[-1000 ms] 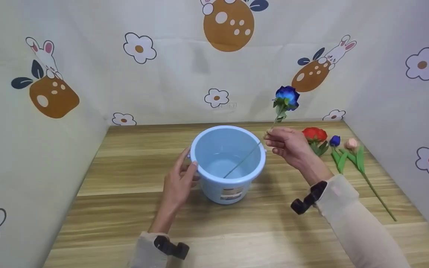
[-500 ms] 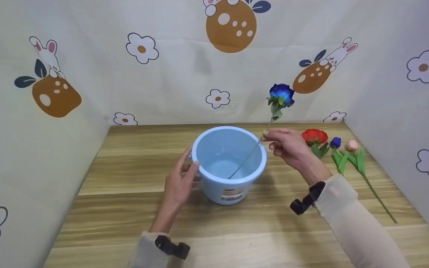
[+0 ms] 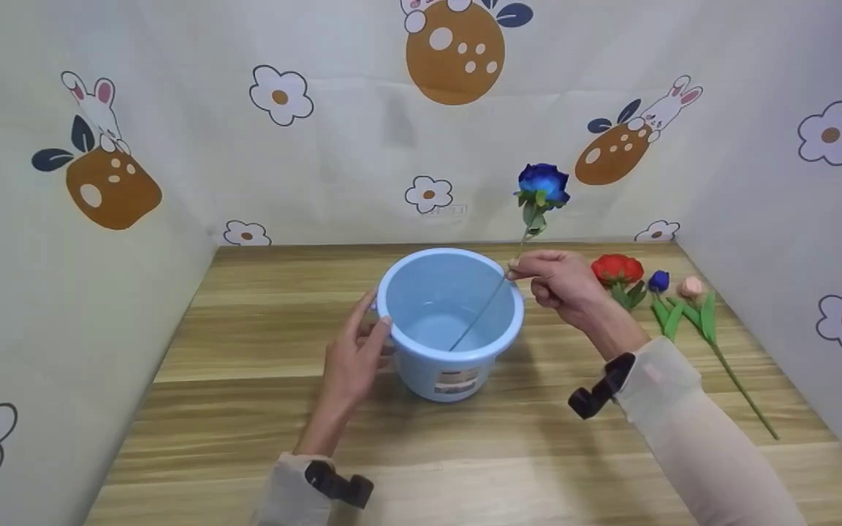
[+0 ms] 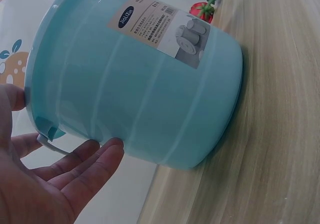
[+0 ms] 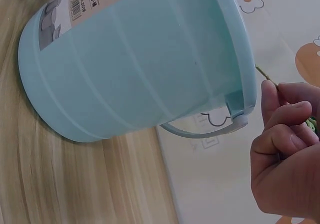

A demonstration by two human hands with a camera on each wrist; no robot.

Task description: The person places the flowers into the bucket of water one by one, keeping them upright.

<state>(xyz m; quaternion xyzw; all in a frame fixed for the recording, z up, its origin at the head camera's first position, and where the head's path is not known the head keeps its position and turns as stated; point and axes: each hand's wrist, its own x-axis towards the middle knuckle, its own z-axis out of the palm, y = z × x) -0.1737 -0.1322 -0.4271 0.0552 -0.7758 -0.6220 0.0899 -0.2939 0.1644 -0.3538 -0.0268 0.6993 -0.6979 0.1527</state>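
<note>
A light blue bucket stands upright on the wooden table. My left hand holds its left side, thumb at the rim and the other fingers spread against the outer wall near the handle's pivot, as the left wrist view shows. Over the opposite rim, my right hand pinches the thin green stem of a blue artificial rose between thumb and forefinger. The bloom points up above the hand, and the stem slants down inside the bucket. In the right wrist view, the stem's lower part is hidden behind the bucket wall.
To the right of the bucket lie a red artificial flower, a small blue tulip and a pale pink tulip with a long stem. Printed cloth walls border the table at the back and sides. The bucket's handle hangs down.
My right hand has shifted left towards the bucket's rim, bringing the blue rose left and more upright. The left hand keeps its place on the bucket.
</note>
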